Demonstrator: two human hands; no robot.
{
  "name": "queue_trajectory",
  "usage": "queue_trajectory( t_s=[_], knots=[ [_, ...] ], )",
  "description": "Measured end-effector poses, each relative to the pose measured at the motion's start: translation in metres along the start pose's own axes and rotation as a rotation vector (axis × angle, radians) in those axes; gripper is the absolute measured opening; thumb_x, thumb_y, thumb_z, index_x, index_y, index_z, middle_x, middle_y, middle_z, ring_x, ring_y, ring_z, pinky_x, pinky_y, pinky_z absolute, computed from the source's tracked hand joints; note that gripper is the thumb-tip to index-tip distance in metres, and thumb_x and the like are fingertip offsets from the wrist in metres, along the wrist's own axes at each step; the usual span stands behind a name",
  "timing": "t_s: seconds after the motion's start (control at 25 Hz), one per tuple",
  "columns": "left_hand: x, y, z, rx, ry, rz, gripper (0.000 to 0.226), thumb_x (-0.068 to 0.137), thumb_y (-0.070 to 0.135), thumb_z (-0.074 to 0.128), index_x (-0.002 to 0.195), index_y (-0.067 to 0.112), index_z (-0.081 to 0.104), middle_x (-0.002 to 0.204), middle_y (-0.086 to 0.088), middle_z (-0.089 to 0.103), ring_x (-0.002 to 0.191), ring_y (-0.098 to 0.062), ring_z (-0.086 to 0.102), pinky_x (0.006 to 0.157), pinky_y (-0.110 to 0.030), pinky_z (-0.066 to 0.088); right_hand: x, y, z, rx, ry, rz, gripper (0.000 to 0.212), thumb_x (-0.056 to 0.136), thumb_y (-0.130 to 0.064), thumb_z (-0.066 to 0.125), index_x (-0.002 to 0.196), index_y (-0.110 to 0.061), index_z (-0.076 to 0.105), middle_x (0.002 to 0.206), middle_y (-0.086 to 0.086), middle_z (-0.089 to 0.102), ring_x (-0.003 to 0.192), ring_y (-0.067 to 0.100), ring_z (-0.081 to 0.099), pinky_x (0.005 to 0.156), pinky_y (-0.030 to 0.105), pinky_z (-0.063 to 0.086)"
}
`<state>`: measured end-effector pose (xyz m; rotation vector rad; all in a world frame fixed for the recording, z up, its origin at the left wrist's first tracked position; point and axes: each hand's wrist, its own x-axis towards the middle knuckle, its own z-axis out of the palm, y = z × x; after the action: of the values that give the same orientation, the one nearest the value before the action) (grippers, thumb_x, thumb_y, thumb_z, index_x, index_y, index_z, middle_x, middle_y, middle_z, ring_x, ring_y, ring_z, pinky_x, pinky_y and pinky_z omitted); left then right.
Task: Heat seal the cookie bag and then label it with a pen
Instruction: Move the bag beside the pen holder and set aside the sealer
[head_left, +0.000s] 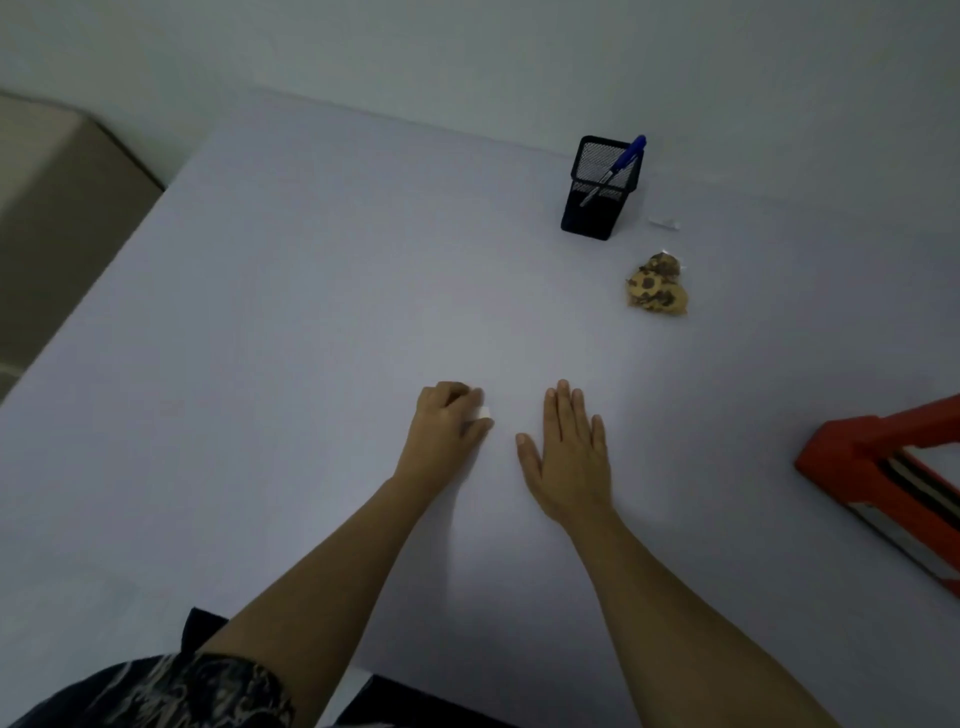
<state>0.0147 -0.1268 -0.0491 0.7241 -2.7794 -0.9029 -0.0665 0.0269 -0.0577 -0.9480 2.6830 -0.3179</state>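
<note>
Head view: left hand (445, 427) curled, pinching white piece (484, 413) on table (270, 322); right hand (571, 460) flat, fingers together. Far right, cookie bag (657, 286) lies near holder (597, 200) with pen (621, 163). Red sealer (862, 460) at right edge.

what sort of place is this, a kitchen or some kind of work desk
Most likely a simple packing desk, not a kitchen: a pale table against a white wall, holding a mesh pen holder with a blue pen, a cookie bag, and what looks like a red heat sealer.
</note>
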Motion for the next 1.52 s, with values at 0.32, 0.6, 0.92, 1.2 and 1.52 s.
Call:
queue_trajectory(
  t_s=[0.32, 0.6, 0.92, 1.2, 1.52],
  knots=[
    [-0.003, -0.013, 0.008, 0.107, 0.184, 0.219, 0.029, 0.086, 0.025, 0.054, 0.09, 0.002, 0.071, 0.081, -0.012, 0.065, 0.071, -0.031, 0.057, 0.067, -0.027, 0.044, 0.0, 0.0, 0.003, -0.008, 0.024, 0.006, 0.075, 0.086, -0.053, 0.008, 0.147, -0.01, 0.006, 0.157, 0.006, 0.003, 0.145, 0.02, -0.001, 0.116, 0.04, 0.001],
    [-0.014, -0.002, -0.025, -0.156, 0.263, -0.173, 0.025, 0.094, 0.024, 0.05, 0.095, 0.007, 0.068, 0.085, -0.007, 0.069, 0.077, -0.022, 0.061, 0.069, -0.032, 0.048, -0.008, -0.017, -0.002, -0.014, 0.029, -0.03, 0.079, 0.084, -0.056, 0.003, 0.147, -0.008, 0.004, 0.158, 0.007, 0.002, 0.145, 0.021, -0.001, 0.116, 0.039, 0.001],
    [-0.122, -0.061, -0.105, -0.295, 0.514, -0.423, 0.023, 0.095, 0.025, 0.05, 0.098, 0.009, 0.067, 0.079, -0.005, 0.069, 0.059, -0.015, 0.063, 0.064, -0.027, 0.05, -0.064, -0.142, 0.004, 0.054, -0.035, -0.307, 0.079, 0.083, -0.058, -0.001, 0.146, -0.011, -0.007, 0.157, 0.005, -0.008, 0.144, 0.018, -0.01, 0.115, 0.036, -0.007],
    [-0.231, -0.093, -0.126, -0.223, 0.706, -0.569, 0.021, 0.093, 0.012, 0.051, 0.107, 0.008, 0.066, 0.095, -0.008, 0.071, 0.081, -0.022, 0.066, 0.077, -0.031, 0.051, -0.14, -0.21, 0.02, 0.067, -0.148, -0.583, 0.079, 0.085, -0.063, 0.001, 0.145, -0.013, -0.011, 0.157, 0.003, -0.011, 0.142, 0.014, -0.015, 0.116, 0.037, -0.007],
    [-0.334, -0.122, -0.139, -0.267, 0.779, -0.749, 0.023, 0.094, 0.024, 0.049, 0.109, 0.013, 0.062, 0.088, -0.002, 0.066, 0.076, -0.018, 0.061, 0.07, -0.029, 0.047, -0.228, -0.26, 0.059, 0.06, -0.245, -0.72, 0.087, 0.079, -0.066, -0.011, 0.146, -0.012, -0.005, 0.157, 0.004, -0.009, 0.142, 0.015, -0.016, 0.112, 0.031, -0.013]
  ],
)
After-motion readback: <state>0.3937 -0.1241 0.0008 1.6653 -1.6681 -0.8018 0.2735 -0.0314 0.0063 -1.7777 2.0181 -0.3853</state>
